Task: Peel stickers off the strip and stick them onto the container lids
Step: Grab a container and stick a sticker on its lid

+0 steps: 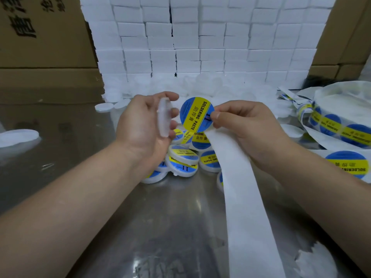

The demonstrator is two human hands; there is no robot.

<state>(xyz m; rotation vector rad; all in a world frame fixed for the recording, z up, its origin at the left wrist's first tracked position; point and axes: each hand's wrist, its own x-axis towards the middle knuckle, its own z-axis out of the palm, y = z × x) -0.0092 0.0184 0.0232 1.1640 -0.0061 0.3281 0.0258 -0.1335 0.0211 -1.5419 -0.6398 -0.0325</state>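
My left hand [140,125] grips a plain white container lid [164,117] on edge, fingers curled around its rim. My right hand [247,125] pinches a round blue-and-yellow "SOLDERING PASTE" sticker [195,114] by its right edge, held upright just right of the lid and apart from it. The white backing strip [241,197] hangs from under my right hand toward the near edge. A pile of labelled lids [184,157] lies on the metal table [80,157] below my hands.
The sticker roll [341,125] sits at the right, with one more sticker [347,163] on the strip beside my right forearm. Unlabelled white lids [200,85] are heaped behind, before stacked white boxes [200,37]. Cardboard cartons [44,37] stand left and right. A loose lid [18,137] lies far left.
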